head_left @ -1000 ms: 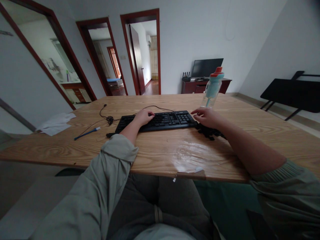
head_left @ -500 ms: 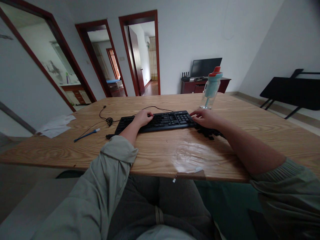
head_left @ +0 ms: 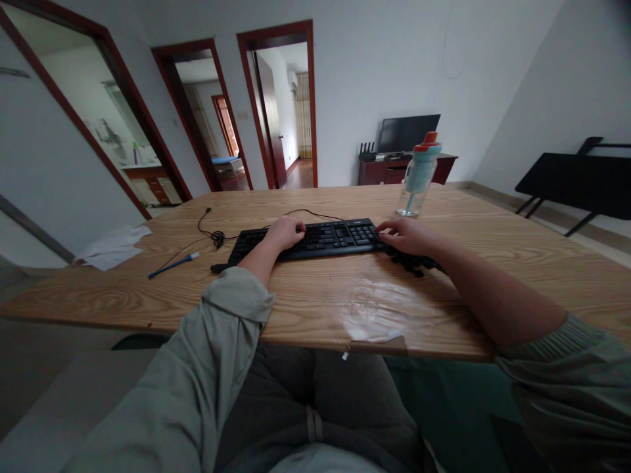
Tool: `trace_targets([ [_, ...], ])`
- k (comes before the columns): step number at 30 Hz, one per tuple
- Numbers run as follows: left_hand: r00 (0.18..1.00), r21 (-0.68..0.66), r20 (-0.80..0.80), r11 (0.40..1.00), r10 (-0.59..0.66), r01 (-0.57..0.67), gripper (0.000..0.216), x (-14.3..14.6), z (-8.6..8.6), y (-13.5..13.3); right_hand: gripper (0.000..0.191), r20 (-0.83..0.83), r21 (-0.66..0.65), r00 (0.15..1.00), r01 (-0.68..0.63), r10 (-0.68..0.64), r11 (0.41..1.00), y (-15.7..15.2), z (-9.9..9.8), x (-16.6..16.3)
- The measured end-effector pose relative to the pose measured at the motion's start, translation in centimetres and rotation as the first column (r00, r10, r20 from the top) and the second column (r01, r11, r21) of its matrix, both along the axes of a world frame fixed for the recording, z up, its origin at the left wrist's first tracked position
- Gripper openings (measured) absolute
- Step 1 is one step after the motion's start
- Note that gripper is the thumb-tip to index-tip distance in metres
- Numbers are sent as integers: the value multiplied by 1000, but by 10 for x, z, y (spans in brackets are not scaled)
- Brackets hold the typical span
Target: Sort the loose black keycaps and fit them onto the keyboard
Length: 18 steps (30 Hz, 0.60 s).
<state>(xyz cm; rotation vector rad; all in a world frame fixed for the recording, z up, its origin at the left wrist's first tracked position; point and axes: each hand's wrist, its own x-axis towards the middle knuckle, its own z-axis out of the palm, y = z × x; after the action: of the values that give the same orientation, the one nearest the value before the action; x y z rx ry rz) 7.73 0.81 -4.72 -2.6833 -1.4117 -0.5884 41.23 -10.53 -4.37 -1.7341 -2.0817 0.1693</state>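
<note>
A black computer keyboard [head_left: 340, 238] lies on the wooden table in front of me. My left hand [head_left: 287, 234] is over its left-middle part, with thumb and fingertips drawn together in a pinch. Whatever may be between those fingertips is too small to make out. At the keyboard's right end, my right hand [head_left: 407, 236] has its fingers and thumb bent onto the edge, gripping it. Small loose black pieces [head_left: 414, 264], perhaps keycaps, lie in a heap under and in front of my right hand, partly hidden by it.
A clear bottle [head_left: 418, 177] with a red and teal top stands behind my right hand. Left of the keyboard lie a blue-handled brush [head_left: 173, 265] and a bunched black cable [head_left: 215, 238]. White paper [head_left: 112, 248] is at the table's left edge. Clear film [head_left: 377, 309] covers the near edge.
The view has shifted very slightly. My left hand's fingertips have moved a little over the keys; my right hand stays at the keyboard's right end.
</note>
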Motion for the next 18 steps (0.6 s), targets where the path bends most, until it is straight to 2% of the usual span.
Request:
trace_targets([
  [5, 1000, -4, 3, 1000, 24, -24, 23, 1, 0, 0, 31, -14, -53, 1000, 5, -6, 999, -1, 2, 0],
  [12, 999, -5, -32, 1000, 20, -20, 22, 2, 3, -2, 31, -29, -60, 1000, -4, 2, 998, 0, 0, 0],
  [18, 998, -27, 68, 1000, -2, 4, 20, 0, 1, 1, 28, -33, -37, 999, -23, 22, 999, -1, 1, -1],
])
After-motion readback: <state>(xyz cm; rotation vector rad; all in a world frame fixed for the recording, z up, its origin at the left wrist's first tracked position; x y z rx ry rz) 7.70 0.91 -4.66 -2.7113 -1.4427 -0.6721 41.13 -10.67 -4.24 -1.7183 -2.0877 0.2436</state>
